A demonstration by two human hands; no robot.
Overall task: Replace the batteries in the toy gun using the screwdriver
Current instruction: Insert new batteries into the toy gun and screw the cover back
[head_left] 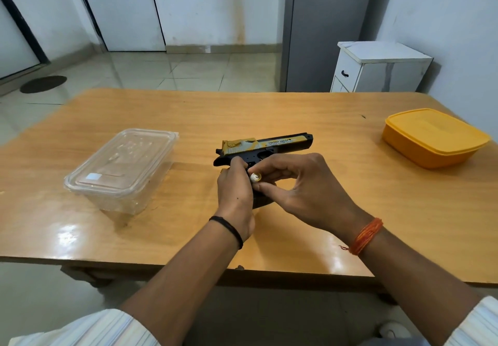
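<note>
From the head view, the toy gun point(265, 147) lies on its side in the middle of the desk point(336, 184), barrel to the right, grip toward the person. The left hand point(235, 195) grasps the grip and steadies it. The right hand point(304, 186) pinches a battery point(255, 177) between thumb and fingers, right at the grip, seemingly at the battery compartment, which the hands hide. No screwdriver is visible. A clear lidded container point(121, 168) stands to the left, a yellow lidded box point(433, 137) far right. To do this well, keep the grip pinned, check the battery's polarity, and move it straight along the slot without forcing.
</note>
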